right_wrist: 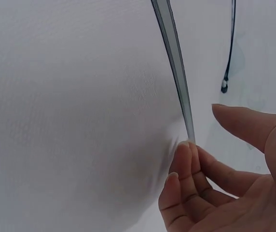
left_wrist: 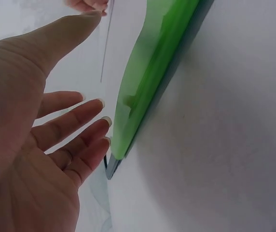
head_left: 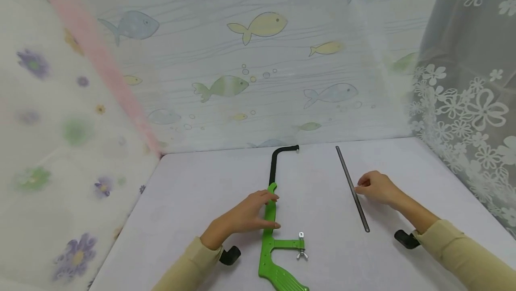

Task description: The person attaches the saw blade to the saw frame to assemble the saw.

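Observation:
A green hacksaw frame [head_left: 265,248] with a black bent front arm [head_left: 273,168] lies lengthwise on the white table. Over its green middle part is my left hand [head_left: 250,214], thumb and fingers spread. In the left wrist view the fingertips come close to the green edge [left_wrist: 140,92], with the thumb held apart. To the right lies a thin dark hacksaw blade [head_left: 345,170], slightly slanted. My right hand [head_left: 378,188] is beside its right edge. From the right wrist, bent fingertips appear right at the blade [right_wrist: 176,63], while the thumb stands away from them.
A metal wing nut [head_left: 302,255] sits on the frame's short green crossbar [head_left: 287,244]. Black wrist devices [head_left: 230,255] show at both sleeves. Behind the white table [head_left: 193,183] hangs a fish-printed curtain [head_left: 282,67], with flowered cloth at both sides.

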`<state>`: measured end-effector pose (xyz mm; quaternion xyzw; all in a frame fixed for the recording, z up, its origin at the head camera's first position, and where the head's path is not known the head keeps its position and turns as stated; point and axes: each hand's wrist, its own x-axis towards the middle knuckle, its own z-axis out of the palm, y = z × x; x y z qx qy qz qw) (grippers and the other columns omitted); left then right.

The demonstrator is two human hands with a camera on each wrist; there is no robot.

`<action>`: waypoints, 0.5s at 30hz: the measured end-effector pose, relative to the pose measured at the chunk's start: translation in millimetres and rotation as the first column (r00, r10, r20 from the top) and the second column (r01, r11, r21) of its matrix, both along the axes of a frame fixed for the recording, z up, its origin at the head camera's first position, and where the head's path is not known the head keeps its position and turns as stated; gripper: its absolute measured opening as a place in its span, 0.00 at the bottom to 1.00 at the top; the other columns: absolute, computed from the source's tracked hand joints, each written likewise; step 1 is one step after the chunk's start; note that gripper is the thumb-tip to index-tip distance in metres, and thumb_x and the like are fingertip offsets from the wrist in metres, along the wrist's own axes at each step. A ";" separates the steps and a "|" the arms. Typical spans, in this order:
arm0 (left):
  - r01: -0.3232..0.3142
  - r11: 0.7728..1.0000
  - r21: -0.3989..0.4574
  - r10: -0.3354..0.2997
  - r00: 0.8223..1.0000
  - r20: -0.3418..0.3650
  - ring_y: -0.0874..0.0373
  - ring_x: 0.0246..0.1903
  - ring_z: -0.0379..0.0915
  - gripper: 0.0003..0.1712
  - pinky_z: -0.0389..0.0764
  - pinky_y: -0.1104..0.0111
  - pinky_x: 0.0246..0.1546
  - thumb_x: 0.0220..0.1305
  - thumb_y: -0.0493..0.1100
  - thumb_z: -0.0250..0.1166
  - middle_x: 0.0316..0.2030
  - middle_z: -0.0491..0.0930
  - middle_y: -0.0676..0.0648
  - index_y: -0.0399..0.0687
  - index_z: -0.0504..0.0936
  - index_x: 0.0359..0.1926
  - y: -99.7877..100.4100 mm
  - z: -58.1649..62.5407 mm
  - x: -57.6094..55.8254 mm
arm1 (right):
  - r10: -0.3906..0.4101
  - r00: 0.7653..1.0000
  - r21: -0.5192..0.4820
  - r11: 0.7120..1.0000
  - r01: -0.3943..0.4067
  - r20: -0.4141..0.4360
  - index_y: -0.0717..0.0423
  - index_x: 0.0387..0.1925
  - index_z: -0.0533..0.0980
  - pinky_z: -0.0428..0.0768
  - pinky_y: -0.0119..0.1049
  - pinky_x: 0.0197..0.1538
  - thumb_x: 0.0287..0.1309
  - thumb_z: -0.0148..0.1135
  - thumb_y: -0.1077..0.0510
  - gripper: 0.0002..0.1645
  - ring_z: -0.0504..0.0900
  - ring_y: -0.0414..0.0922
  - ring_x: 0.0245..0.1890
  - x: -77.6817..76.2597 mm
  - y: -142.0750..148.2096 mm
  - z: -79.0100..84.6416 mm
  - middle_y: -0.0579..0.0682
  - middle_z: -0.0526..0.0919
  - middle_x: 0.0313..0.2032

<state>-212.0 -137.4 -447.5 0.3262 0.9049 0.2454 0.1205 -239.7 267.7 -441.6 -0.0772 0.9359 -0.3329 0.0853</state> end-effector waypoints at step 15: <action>0.058 0.998 -0.004 -0.058 0.998 0.002 0.60 0.57 0.70 0.36 0.71 0.64 0.62 0.59 0.57 0.77 0.55 0.78 0.52 0.44 0.79 0.62 15.5 -6.9 15.8 | -0.011 1.000 0.040 0.999 0.012 -0.026 0.72 0.37 0.80 0.77 0.42 0.35 0.62 0.67 0.59 0.15 0.78 0.50 0.34 3.6 -1.5 -6.4 0.58 0.82 0.34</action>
